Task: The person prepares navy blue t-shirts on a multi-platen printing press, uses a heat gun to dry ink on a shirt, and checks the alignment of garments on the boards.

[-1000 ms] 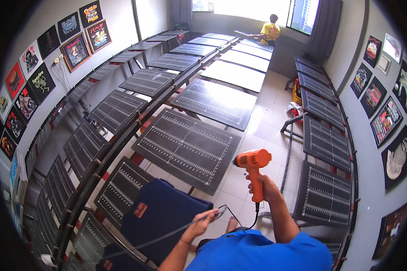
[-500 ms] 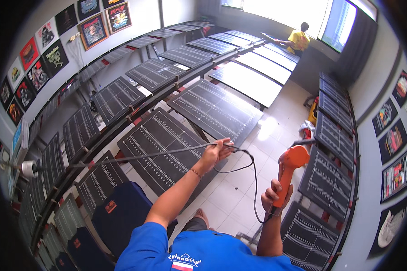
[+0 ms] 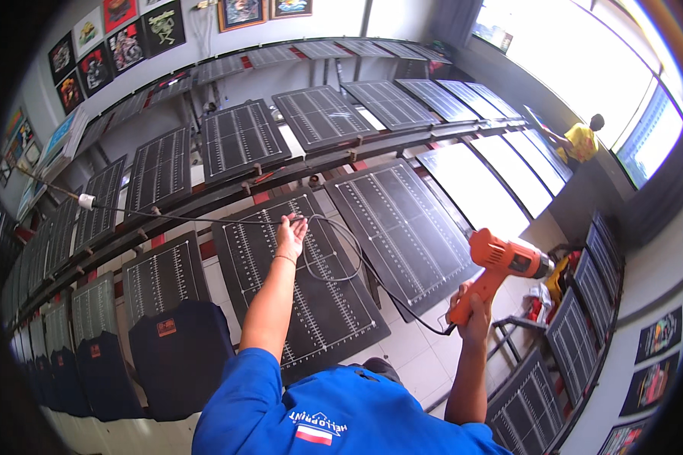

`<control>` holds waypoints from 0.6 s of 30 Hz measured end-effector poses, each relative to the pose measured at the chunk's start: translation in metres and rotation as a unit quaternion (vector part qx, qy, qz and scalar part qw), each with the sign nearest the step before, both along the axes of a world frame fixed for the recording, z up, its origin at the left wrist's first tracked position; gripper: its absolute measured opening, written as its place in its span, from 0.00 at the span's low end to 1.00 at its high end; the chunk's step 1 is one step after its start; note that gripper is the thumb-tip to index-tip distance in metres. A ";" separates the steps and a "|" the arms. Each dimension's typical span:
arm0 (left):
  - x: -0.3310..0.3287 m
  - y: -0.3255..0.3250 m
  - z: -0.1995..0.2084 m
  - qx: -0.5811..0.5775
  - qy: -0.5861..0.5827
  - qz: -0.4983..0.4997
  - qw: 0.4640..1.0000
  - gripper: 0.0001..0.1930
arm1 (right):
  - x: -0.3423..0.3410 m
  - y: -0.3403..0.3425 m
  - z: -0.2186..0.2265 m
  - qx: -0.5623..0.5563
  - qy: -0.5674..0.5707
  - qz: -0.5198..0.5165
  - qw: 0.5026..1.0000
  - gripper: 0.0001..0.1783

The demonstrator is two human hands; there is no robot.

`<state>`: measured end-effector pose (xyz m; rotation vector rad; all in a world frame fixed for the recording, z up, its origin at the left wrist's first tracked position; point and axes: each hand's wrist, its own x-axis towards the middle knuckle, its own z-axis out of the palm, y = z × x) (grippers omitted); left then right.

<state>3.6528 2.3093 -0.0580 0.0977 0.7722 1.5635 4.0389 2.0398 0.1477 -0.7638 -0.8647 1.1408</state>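
My right hand (image 3: 474, 315) is wrapped round the handle of an orange heat gun (image 3: 495, 254), which is held upright with its nozzle pointing right. A black power cord (image 3: 402, 305) leaves the bottom of the handle and runs left in a loose loop. My left hand (image 3: 289, 237), arm stretched out, is closed on the cord above a dark printing board (image 3: 311, 303) marked with white scale lines. From there the cord reaches on, stretched, to a white connector (image 3: 87, 201) at the far left. Fingertip detail of the left hand is small.
Rows of similar boards (image 3: 239, 140) line long black racks (image 3: 258, 179) ahead. Dark navy garments (image 3: 180, 360) cover several boards at the lower left. Another rack (image 3: 573, 326) runs along the right wall. A person in a yellow top (image 3: 580, 142) stands by the far window.
My view has turned left. The heat gun has swung so its nozzle points right, and my left arm reaches farther forward with the cord. The cord's loop has widened.
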 end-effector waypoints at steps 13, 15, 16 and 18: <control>-0.015 0.025 0.050 -0.027 0.175 -0.004 0.984 0.13 | -0.012 0.333 0.019 0.140 -0.561 0.114 0.808 0.42; -0.012 0.057 0.081 0.006 0.192 0.001 0.981 0.14 | -0.025 0.388 0.020 0.169 -0.564 0.126 0.798 0.36; -0.012 0.072 0.098 0.019 0.211 0.006 0.977 0.15 | -0.034 0.415 0.022 0.150 -0.594 0.140 0.778 0.29; -0.012 0.099 0.119 0.032 0.227 0.020 0.973 0.15 | -0.050 0.469 0.020 0.183 -0.611 0.148 0.756 0.24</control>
